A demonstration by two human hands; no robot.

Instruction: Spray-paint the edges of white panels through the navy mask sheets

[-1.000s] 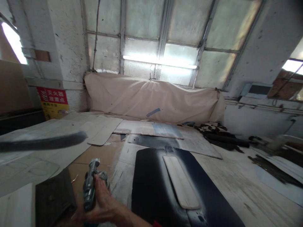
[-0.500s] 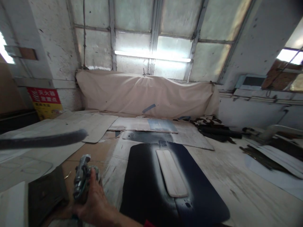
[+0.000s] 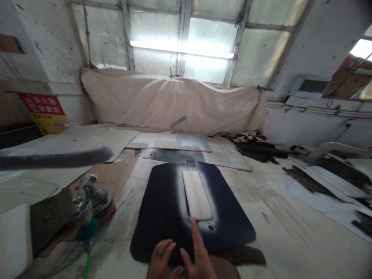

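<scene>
A dark panel point(image 3: 162, 209) with rounded corners lies on the worktable in front of me. On it rests a pale, narrow strip with rounded corners point(image 3: 197, 195), ringed by a whitish sprayed haze. My right hand point(image 3: 200, 255) is over the panel's near part, its index finger stretched to the strip's lower end; I cannot tell whether it touches. Beside it, my left hand point(image 3: 162, 257) has fingers slightly bent at the panel's near edge, with nothing visible in them. To the left stands a metal spray gun point(image 3: 84, 193) with a cup and green hose point(image 3: 87, 263), apart from both hands.
A dark bar point(image 3: 58, 158) juts in from the left above pale sheets point(image 3: 95, 139). Beige cloth point(image 3: 174, 104) hangs behind the table. Stacked dark and white pieces point(image 3: 334, 182) lie at right. A brown piece point(image 3: 244, 255) shows under the panel's near edge.
The spray gun, earlier with a hand at it on the left, now stands released on the table. Both my hands are now at the dark panel. The view has tipped downward.
</scene>
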